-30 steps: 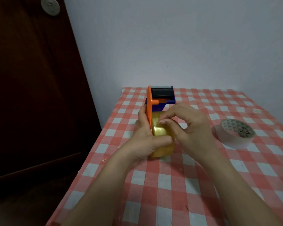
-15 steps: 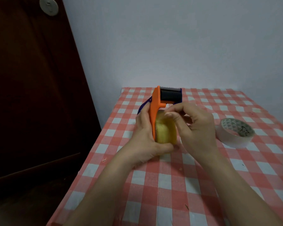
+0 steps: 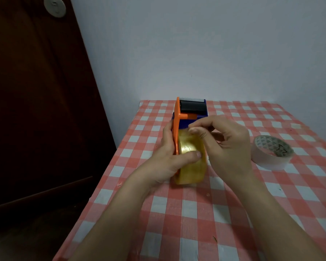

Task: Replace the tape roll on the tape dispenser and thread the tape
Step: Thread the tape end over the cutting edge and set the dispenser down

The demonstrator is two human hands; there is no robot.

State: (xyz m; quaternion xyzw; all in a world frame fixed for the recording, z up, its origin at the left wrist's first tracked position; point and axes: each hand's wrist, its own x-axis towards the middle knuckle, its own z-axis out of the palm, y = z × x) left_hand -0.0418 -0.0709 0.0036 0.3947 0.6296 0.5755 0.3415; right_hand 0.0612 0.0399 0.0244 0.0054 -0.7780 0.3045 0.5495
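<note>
left hand (image 3: 169,157) clamps dispenser (image 3: 188,113), thumb on tape roll (image 3: 190,166) | right hand (image 3: 226,146) pinches at roll's top edge | tape thin, sticky, light: lift by free end

A plain pale wall (image 3: 196,44) stands behind a table (image 3: 196,213) covered in red-and-white check. To the left is a dark wooden door (image 3: 26,110) with a round white disc (image 3: 54,6) near its top. The light is dim.

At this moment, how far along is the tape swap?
Done: the yellowish roll sits on the orange dispenser; the white roll lies aside. In hand: left hand steadies it, right hand picks at the roll's top. Left: no tape crosses the black roller.
</note>
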